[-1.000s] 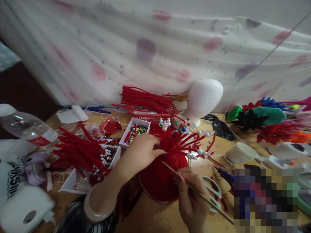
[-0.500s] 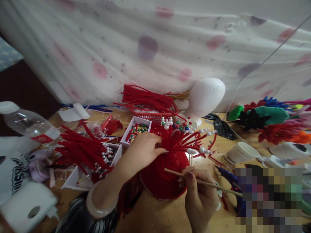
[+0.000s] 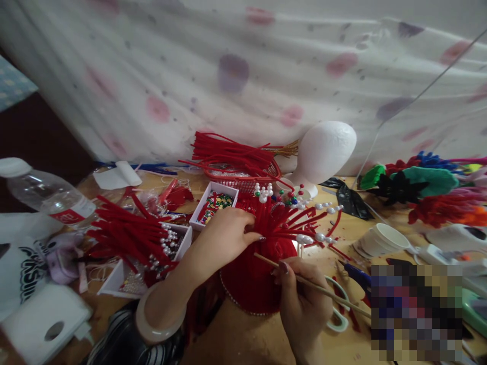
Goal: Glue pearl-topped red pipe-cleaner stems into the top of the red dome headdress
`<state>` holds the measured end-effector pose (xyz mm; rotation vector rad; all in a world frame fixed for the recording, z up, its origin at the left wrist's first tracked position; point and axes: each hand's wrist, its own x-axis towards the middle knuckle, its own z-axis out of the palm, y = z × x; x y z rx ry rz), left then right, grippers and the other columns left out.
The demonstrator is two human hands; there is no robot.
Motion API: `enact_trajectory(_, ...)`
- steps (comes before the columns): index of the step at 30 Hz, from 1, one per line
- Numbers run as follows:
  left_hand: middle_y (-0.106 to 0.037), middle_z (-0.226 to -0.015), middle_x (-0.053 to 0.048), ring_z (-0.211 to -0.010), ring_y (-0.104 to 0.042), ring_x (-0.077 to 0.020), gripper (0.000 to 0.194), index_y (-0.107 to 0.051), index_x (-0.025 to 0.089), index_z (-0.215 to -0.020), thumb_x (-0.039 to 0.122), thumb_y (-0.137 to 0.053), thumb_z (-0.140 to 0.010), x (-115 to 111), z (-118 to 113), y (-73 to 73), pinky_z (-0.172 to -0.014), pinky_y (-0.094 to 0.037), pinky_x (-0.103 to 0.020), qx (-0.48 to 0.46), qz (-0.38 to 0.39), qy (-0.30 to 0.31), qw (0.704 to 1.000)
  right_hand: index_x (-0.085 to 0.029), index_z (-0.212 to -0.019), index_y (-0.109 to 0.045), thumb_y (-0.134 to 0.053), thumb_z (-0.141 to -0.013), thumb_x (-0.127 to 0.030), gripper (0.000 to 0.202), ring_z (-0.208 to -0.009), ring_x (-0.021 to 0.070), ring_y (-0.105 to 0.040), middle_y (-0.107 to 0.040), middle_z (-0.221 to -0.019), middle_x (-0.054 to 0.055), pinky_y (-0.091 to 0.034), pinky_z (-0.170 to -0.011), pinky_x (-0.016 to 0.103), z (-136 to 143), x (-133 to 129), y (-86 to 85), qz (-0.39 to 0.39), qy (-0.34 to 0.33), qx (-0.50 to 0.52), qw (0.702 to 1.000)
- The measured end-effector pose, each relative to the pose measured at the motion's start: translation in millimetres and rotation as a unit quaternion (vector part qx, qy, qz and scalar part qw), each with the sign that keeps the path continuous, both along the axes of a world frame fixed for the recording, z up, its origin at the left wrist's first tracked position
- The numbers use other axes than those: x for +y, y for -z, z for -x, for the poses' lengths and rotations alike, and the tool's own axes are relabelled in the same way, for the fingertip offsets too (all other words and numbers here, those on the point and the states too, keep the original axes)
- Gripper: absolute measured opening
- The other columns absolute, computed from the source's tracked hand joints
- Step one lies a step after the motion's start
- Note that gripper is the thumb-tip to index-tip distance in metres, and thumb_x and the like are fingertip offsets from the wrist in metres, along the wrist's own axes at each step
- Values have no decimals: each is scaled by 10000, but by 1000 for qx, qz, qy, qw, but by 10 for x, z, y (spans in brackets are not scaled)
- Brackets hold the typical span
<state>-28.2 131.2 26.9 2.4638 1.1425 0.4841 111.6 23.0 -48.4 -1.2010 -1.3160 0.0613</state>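
A red rounded piece (image 3: 247,286) edged with small pearls lies on the table, topped by a spray of red fuzzy stems (image 3: 276,220) tipped with white pearls (image 3: 321,237) and coloured beads. My left hand (image 3: 232,230), a pale bangle on its wrist, reaches across from the left and pinches the red stems at their base. From the lower right, my right hand (image 3: 304,294) grips a thin wooden stick (image 3: 335,295). The stick's tip is over the red piece, just below my left fingers.
Behind stand a red basket (image 3: 243,178) and a white foam head (image 3: 327,152). Bead box (image 3: 213,203), red stems (image 3: 129,228) and a bottle (image 3: 49,192) are left. A paper cup (image 3: 382,241), green-handled scissors (image 3: 338,324) and colourful fuzzy flowers (image 3: 429,203) lie right.
My right hand has moved left and slightly down with the stick, uncovering the scissors handles. My left hand keeps its hold on the stems. The view has shifted slightly.
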Motion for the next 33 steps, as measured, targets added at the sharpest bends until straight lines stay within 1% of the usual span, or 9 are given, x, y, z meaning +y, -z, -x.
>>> enact_trajectory(4, -715, -719, -63, -704, -656, -217, 219, -690, 162, -702, 310, -652, -858, 9, -5, -4, -698, -465, -326, 2, -4, -2, 1000, -205, -807, -595, -584, -887, -93, 139, -558, 110, -569, -615, -677, -29, -460, -537, 239, -9, -3, 57, -3, 6, 8, 1000)
enact_trajectory(9, -720, -725, -57, -694, -655, -208, 205, -686, 164, -695, 305, -669, -842, 19, 8, 21, -674, -459, -316, -22, 12, 3, 1000, -207, -796, -600, -581, -897, -121, 134, -555, 116, -560, -613, -656, -32, -454, -544, 248, -14, 10, 59, -10, 10, 8, 1000)
enact_trajectory(11, -721, -725, -54, -703, -653, -208, 202, -687, 167, -697, 313, -677, -837, 19, 16, 37, -685, -460, -317, -31, 6, 4, 1000, -207, -799, -602, -582, -899, -126, 130, -551, 115, -552, -603, -643, -36, -446, -542, 246, -16, 9, 59, -5, 13, 14, 1000)
enact_trajectory(14, -718, -726, -52, -707, -647, -207, 210, -690, 171, -705, 332, -674, -839, 20, 22, 52, -706, -464, -322, -26, -5, 0, 1000, -203, -797, -602, -591, -896, -137, 120, -543, 120, -549, -594, -621, -37, -440, -538, 253, -20, 4, 69, -6, 22, 25, 999)
enact_trajectory(17, -713, -721, -52, -684, -638, -203, 214, -682, 166, -699, 324, -669, -842, 23, 24, 44, -691, -464, -319, -17, 7, 3, 1000, -202, -779, -595, -586, -898, -138, 135, -534, 117, -548, -601, -631, -33, -442, -534, 255, -25, 4, 87, -10, 18, 28, 999)
enact_trajectory(19, -719, -746, -57, -705, -643, -207, 198, -677, 162, -705, 305, -672, -842, 23, 27, 28, -694, -466, -317, -15, 14, 7, 1000, -203, -779, -593, -586, -898, -137, 137, -535, 114, -546, -607, -646, -33, -440, -535, 255, -28, 8, 99, -8, 18, 27, 999)
enact_trajectory(26, -736, -856, -77, -858, -662, -239, 149, -682, 156, -744, 240, -646, -862, 6, 52, -19, -823, -480, -354, 7, 24, 23, 999, -198, -825, -598, -582, -904, -139, 100, -524, 111, -544, -610, -653, -35, -441, -526, 251, -20, 10, 128, -11, 20, 43, 999)
enact_trajectory(29, -740, -905, -82, -905, -662, -245, 126, -691, 157, -778, 231, -636, -864, 13, 67, -28, -864, -482, -361, 11, 31, 24, 999, -197, -810, -604, -579, -904, -144, 111, -522, 109, -542, -600, -638, -37, -438, -519, 244, -14, 12, 103, -7, 32, 35, 999)
enact_trajectory(33, -748, -967, -72, -940, -666, -238, 97, -715, 179, -851, 215, -626, -858, 30, 81, -36, -891, -489, -352, -8, 54, 35, 998, -202, -779, -600, -558, -911, -136, 154, -522, 107, -533, -587, -620, -40, -433, -518, 236, -14, 18, 62, -14, 30, 20, 999)
